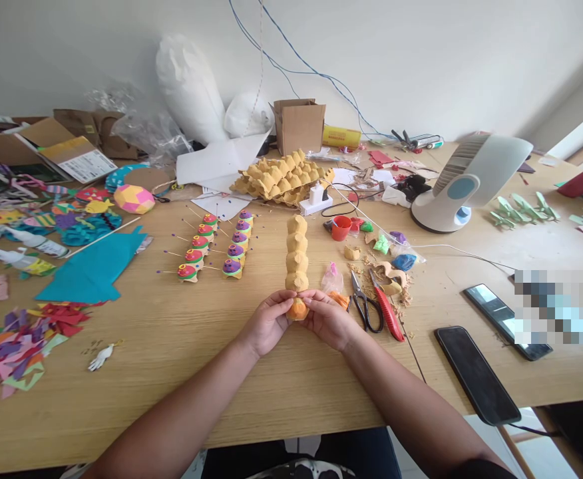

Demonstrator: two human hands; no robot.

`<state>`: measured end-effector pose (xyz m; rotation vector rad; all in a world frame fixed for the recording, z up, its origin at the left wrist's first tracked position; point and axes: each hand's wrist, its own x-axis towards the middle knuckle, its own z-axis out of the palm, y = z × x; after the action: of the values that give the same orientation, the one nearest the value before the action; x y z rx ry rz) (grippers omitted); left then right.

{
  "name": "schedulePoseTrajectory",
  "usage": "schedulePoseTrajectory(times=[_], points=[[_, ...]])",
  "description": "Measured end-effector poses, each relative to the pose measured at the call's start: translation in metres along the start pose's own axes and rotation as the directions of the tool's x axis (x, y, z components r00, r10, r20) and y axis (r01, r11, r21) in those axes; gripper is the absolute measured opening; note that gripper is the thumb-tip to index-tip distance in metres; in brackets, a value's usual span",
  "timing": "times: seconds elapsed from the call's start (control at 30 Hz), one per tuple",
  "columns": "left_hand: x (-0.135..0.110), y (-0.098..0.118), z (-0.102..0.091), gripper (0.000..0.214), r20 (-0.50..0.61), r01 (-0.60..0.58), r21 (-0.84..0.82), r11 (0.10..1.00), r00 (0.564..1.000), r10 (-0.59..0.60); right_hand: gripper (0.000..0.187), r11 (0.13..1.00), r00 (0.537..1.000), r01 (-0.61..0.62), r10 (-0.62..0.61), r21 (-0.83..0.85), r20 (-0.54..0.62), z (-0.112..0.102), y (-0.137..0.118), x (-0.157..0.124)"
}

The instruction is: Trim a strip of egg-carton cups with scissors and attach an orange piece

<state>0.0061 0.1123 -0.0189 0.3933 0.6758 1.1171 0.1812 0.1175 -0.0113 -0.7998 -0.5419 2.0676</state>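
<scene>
My left hand (267, 324) and my right hand (328, 320) meet at the near end of a yellow egg-carton strip (296, 253) that lies lengthwise on the wooden table (182, 346). Both hands pinch an orange lump (298, 309), which looks like clay, on the strip's nearest cup. Fingers of both hands are curled around it. Just right of my right hand lie scissors (364, 303), a red cutter (386, 311) and a small plastic bag (332, 278). Two finished carton caterpillars (216, 253) with coloured caps and pins stand to the left.
A stack of egg cartons (281, 176) and a cardboard box (299, 125) sit behind. A desk fan (464, 183), clay pieces (396, 249) and a red cup (341, 227) are right. Two phones (476, 372) lie near the front edge. Paper scraps (22, 346) cover the left side.
</scene>
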Motion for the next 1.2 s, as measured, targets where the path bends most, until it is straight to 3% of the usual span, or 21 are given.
schedulePoseTrajectory(times=[0.4, 0.87, 1.2], points=[[0.004, -0.001, -0.0076, 0.021, 0.0, 0.016, -0.055, 0.998, 1.0, -0.016, 0.044, 0.998, 0.998, 0.056, -0.057, -0.029, -0.028, 0.0026, 0.003, 0.0018], [0.0041, 0.0012, -0.0079, 0.023, 0.0, 0.039, -0.086, 0.995, 0.999, -0.039, 0.04, 0.999, 0.999, 0.039, -0.039, 0.03, -0.005, 0.0049, 0.0037, 0.0011], [0.0055, 0.0007, -0.0074, 0.013, -0.044, 0.079, -0.181, 0.98, 0.995, -0.088, 0.042, 0.999, 0.998, 0.04, -0.041, 0.029, 0.039, 0.0039, 0.0026, 0.0008]])
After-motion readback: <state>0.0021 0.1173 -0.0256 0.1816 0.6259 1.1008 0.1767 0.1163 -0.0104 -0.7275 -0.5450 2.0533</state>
